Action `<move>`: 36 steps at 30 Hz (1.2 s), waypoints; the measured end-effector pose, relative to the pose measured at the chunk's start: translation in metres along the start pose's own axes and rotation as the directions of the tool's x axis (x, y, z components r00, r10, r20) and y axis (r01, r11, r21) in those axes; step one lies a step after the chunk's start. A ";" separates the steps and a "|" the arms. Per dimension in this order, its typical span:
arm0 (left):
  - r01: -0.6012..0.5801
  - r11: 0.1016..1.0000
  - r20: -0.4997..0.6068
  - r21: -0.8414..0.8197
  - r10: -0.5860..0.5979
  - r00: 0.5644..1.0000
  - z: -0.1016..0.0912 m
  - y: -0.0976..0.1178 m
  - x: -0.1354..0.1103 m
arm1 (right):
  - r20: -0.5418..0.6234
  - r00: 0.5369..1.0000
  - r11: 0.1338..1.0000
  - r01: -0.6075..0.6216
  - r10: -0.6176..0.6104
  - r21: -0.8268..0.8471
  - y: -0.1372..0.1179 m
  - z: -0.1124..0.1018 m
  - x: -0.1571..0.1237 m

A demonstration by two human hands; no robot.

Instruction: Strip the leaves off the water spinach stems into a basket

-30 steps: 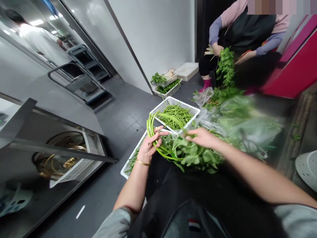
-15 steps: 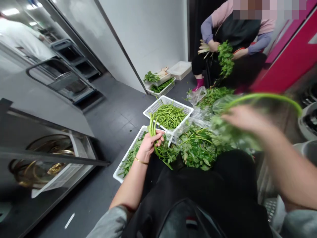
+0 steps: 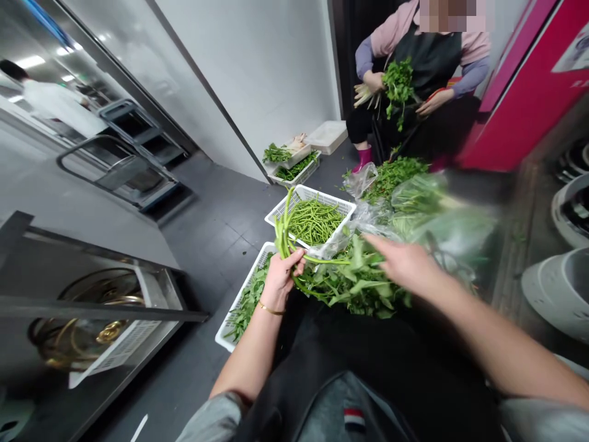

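My left hand [image 3: 281, 276] is closed round a bundle of long green stems [image 3: 284, 228] that stick up past its fingers. Their leafy ends trail into the heap of leafy greens [image 3: 356, 282] on my lap. My right hand [image 3: 401, 263] reaches left over that heap, fingers stretched toward a stem; it is blurred and I cannot see anything in it. A white basket of trimmed green stems [image 3: 313, 220] stands just beyond my left hand. A second white basket [image 3: 239, 301] with picked leaves sits below my left wrist.
A clear plastic bag of greens [image 3: 437, 215] lies to the right. Across from me a seated person [image 3: 423, 67] holds a bunch of leafy herbs. Small trays [image 3: 294, 161] stand by the white wall. A steel cabinet [image 3: 92, 294] lines the left; a pink cabinet [image 3: 519, 92] is at right.
My right hand swung out to the right with a long stem, then came back down over the heap of greens. My left hand kept its grip on the stems.
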State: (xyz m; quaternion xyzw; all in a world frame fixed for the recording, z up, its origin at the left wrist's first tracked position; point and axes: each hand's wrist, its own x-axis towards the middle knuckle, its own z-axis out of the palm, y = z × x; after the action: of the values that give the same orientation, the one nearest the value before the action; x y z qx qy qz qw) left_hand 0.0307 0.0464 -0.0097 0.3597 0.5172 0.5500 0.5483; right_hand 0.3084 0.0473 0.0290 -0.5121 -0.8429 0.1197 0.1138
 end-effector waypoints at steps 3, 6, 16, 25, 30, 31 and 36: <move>-0.042 0.997 -0.017 -0.067 0.041 0.999 -0.011 0.011 -0.002 | -0.084 0.972 0.974 -0.224 0.220 -0.037 0.047 -0.029 -0.026; -0.066 0.991 -0.016 -0.117 0.065 0.998 -0.013 0.016 -0.003 | -0.048 0.987 0.988 -0.154 0.154 0.005 0.051 -0.033 -0.046; -0.064 0.980 0.009 -0.190 0.066 0.998 -0.010 0.019 -0.010 | 0.164 0.986 0.995 -0.014 0.030 -0.095 -0.014 0.007 0.004; -0.037 0.987 0.008 -0.159 0.039 0.999 -0.030 0.015 -0.007 | 0.279 0.930 0.788 0.019 -0.240 0.616 -0.008 0.057 0.036; -0.077 0.992 -0.146 -0.104 0.062 0.987 -0.029 0.002 -0.011 | 0.044 0.988 0.659 -0.131 0.147 0.741 0.013 0.070 0.024; -0.104 0.989 -0.183 -0.103 0.084 0.980 -0.030 -0.002 -0.011 | -0.032 0.952 0.593 -0.164 0.304 0.788 0.025 0.070 0.021; -0.032 0.999 -0.253 0.028 0.038 0.967 -0.027 -0.025 0.008 | -0.128 0.821 0.605 -0.295 0.556 0.740 0.083 0.064 0.005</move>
State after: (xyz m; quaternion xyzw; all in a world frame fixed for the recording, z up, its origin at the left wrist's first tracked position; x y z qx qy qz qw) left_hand 0.0098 0.0460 -0.0406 0.3019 0.5830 0.5950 0.4637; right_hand 0.3552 0.0832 -0.0578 -0.6325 -0.5519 0.3571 0.4097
